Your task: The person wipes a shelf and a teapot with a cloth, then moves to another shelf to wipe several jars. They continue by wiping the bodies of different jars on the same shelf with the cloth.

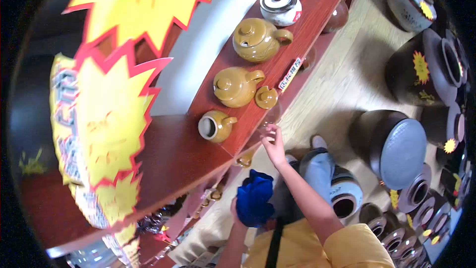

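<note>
My left hand (pixel 235 209) is closed round a bunched blue cloth (pixel 255 199), which hides most of its fingers. My right hand (pixel 272 143) hovers by the red shelf's front edge, fingers loosely bent and apart, with nothing visible in them. Nearest to it on the shelf (pixel 198 151) are a small brown lid (pixel 266 98) and an open brown jug (pixel 216 126), its mouth uncovered. Behind the lid stands a lidded brown pot (pixel 235 87) with a side handle. Farther along is another lidded brown pot (pixel 255 39).
White lidded jars (pixel 281 7) continue along the shelf, and a price strip (pixel 290 74) sits on its edge. Yellow starburst signs (pixel 116 114) hang at the left. Large dark crocks (pixel 379 136) and a pale blue jar (pixel 345 193) stand on the wooden floor (pixel 329 82) at the right.
</note>
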Action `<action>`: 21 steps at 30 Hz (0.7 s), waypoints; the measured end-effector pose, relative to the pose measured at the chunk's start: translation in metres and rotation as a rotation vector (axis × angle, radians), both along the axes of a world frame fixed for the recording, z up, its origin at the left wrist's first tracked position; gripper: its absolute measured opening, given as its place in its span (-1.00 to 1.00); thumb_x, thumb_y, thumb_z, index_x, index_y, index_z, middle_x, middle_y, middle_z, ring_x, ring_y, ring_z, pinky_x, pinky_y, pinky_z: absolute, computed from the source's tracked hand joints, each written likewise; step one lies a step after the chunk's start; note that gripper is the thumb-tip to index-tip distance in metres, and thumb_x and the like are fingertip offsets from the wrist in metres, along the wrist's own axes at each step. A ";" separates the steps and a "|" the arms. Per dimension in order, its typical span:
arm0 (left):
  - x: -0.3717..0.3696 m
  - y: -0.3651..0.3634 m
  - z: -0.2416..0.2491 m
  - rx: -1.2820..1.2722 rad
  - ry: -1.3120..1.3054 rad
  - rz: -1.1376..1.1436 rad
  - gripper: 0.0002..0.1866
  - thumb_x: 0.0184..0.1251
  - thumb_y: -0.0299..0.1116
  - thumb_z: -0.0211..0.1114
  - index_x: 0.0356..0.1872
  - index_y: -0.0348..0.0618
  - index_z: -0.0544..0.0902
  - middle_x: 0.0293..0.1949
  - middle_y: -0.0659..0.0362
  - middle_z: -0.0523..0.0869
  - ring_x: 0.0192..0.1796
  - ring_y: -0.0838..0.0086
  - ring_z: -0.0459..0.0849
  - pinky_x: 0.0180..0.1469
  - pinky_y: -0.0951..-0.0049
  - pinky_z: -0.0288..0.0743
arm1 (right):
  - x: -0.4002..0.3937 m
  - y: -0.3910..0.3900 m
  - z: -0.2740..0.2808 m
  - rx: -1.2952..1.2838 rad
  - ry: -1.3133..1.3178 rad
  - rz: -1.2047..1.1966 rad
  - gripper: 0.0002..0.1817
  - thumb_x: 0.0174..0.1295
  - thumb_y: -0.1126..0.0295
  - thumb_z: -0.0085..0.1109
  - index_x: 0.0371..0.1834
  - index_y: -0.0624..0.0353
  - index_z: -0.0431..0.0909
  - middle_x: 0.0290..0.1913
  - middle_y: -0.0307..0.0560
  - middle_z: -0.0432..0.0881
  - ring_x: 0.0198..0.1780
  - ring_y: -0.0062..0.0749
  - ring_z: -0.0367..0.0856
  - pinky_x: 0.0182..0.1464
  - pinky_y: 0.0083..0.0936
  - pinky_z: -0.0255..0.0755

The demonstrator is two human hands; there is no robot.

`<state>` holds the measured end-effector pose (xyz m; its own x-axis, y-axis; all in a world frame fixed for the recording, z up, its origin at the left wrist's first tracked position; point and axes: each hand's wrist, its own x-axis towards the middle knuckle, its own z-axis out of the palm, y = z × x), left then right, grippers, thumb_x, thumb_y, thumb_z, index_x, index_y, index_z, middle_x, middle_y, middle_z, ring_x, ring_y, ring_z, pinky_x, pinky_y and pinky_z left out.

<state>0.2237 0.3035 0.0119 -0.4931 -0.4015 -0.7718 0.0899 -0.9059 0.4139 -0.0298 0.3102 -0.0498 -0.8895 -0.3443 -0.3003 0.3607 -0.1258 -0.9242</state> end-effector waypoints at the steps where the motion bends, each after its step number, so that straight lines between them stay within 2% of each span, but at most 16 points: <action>1: 0.000 0.001 -0.003 -0.022 0.024 0.031 -0.48 0.33 -0.01 -0.11 0.12 -0.18 0.44 0.07 0.02 0.55 0.12 0.18 0.50 0.25 0.17 0.29 | 0.004 0.011 0.002 0.006 -0.036 0.041 -0.51 0.01 0.59 0.17 0.05 0.17 0.28 -0.12 -0.12 0.40 -0.10 -0.44 0.45 -0.06 -0.52 0.39; 2: 0.001 0.002 -0.004 -0.045 0.046 0.064 -0.49 0.35 -0.03 -0.13 0.12 -0.18 0.44 0.07 0.03 0.55 0.12 0.19 0.50 0.25 0.18 0.29 | 0.009 0.020 0.004 0.013 -0.073 0.081 -0.51 0.01 0.58 0.16 0.05 0.17 0.28 -0.12 -0.13 0.41 -0.12 -0.45 0.46 -0.09 -0.53 0.40; 4: -0.021 0.011 0.037 -0.207 0.102 -0.021 -0.51 0.36 -0.05 -0.15 0.12 -0.17 0.44 0.08 0.03 0.53 0.12 0.21 0.50 0.25 0.18 0.29 | 0.018 0.035 0.006 -0.016 -0.069 0.117 -0.52 0.01 0.57 0.14 0.06 0.16 0.28 -0.14 -0.13 0.41 -0.14 -0.46 0.45 -0.14 -0.54 0.40; 5: -0.020 0.008 0.030 -0.110 -0.025 0.071 -0.46 0.30 0.01 -0.12 0.03 -0.22 0.51 0.02 0.01 0.59 0.09 0.14 0.53 0.26 0.14 0.26 | 0.020 0.043 0.014 0.001 -0.059 0.143 -0.52 0.01 0.56 0.15 0.06 0.15 0.28 -0.16 -0.14 0.41 -0.15 -0.47 0.45 -0.14 -0.54 0.40; 6: -0.024 0.000 0.029 -0.166 0.037 -0.013 -0.47 0.32 -0.01 -0.15 0.05 -0.23 0.49 0.05 -0.01 0.56 0.10 0.12 0.51 0.24 0.12 0.29 | 0.016 0.051 0.021 0.017 -0.039 0.160 -0.52 0.01 0.55 0.15 0.06 0.15 0.28 -0.18 -0.15 0.41 -0.16 -0.47 0.44 -0.14 -0.55 0.39; 8: -0.071 -0.001 0.080 -0.055 0.136 -0.002 -0.46 0.32 -0.03 -0.19 0.09 -0.24 0.45 0.09 -0.02 0.52 0.13 0.11 0.48 0.24 0.10 0.28 | 0.006 0.063 0.024 0.023 0.051 0.111 -0.51 0.01 0.55 0.16 0.06 0.16 0.28 -0.20 -0.14 0.42 -0.19 -0.47 0.45 -0.15 -0.53 0.41; 9: -0.073 -0.014 0.073 -0.099 0.189 -0.019 -0.45 0.32 -0.03 -0.21 0.11 -0.25 0.42 0.12 -0.03 0.50 0.16 0.10 0.46 0.26 0.10 0.25 | -0.004 0.067 0.025 0.031 0.076 0.073 -0.62 0.08 0.49 0.18 -0.02 0.17 0.33 -0.27 -0.16 0.46 -0.26 -0.46 0.51 -0.14 -0.52 0.44; 11: -0.107 -0.008 0.107 -0.240 0.270 -0.125 -0.44 0.32 -0.04 -0.25 0.12 -0.26 0.40 0.14 -0.04 0.47 0.18 0.08 0.43 0.28 0.11 0.21 | -0.037 0.079 0.046 0.104 0.102 0.083 -0.65 0.09 0.45 0.18 -0.04 0.19 0.36 -0.31 -0.13 0.50 -0.29 -0.44 0.53 -0.17 -0.53 0.45; 12: -0.115 -0.011 0.107 -0.243 0.292 -0.115 -0.44 0.32 -0.04 -0.25 0.12 -0.26 0.40 0.14 -0.04 0.47 0.18 0.08 0.43 0.28 0.11 0.21 | -0.049 0.085 0.054 0.185 0.092 0.101 -0.67 0.11 0.41 0.17 -0.07 0.20 0.39 -0.34 -0.11 0.54 -0.33 -0.43 0.56 -0.20 -0.53 0.46; 14: -0.120 -0.018 0.098 -0.092 0.502 -0.111 -0.45 0.32 -0.03 -0.25 0.09 -0.25 0.42 0.10 -0.04 0.50 0.13 0.07 0.45 0.24 0.10 0.25 | -0.069 0.082 0.043 0.159 0.117 0.079 -0.72 0.08 0.37 0.17 -0.15 0.22 0.47 -0.40 -0.06 0.60 -0.35 -0.38 0.60 -0.23 -0.52 0.47; 15: -0.136 -0.009 0.112 -0.091 0.585 -0.094 -0.48 0.33 -0.04 -0.22 0.05 -0.25 0.44 0.04 -0.03 0.54 0.10 0.08 0.47 0.21 0.09 0.27 | -0.081 0.079 0.046 0.239 0.202 0.137 -0.74 0.06 0.36 0.18 -0.20 0.23 0.49 -0.41 -0.05 0.60 -0.36 -0.38 0.60 -0.24 -0.50 0.47; 18: -0.144 -0.013 0.093 -0.121 0.577 0.056 -0.50 0.35 -0.05 -0.19 0.02 -0.26 0.46 0.01 -0.04 0.55 0.08 0.08 0.49 0.20 0.09 0.29 | -0.109 0.050 0.024 0.397 0.460 0.241 -0.80 0.01 0.35 0.18 -0.36 0.24 0.56 -0.47 0.00 0.61 -0.40 -0.28 0.62 -0.27 -0.43 0.48; 21: -0.148 -0.013 0.082 -0.217 0.629 0.132 -0.51 0.36 -0.06 -0.16 0.03 -0.27 0.46 0.02 -0.04 0.56 0.05 0.07 0.51 0.18 0.07 0.31 | -0.135 0.029 0.032 0.435 0.660 0.358 -0.80 -0.04 0.39 0.18 -0.34 0.24 0.57 -0.45 0.06 0.62 -0.38 -0.12 0.62 -0.26 -0.33 0.49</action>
<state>0.0761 0.2910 0.0936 -0.7577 -0.6031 -0.2493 0.4775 -0.7727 0.4182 -0.1648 0.3393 -0.0177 -0.7884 -0.6113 0.0693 -0.3161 0.3060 -0.8980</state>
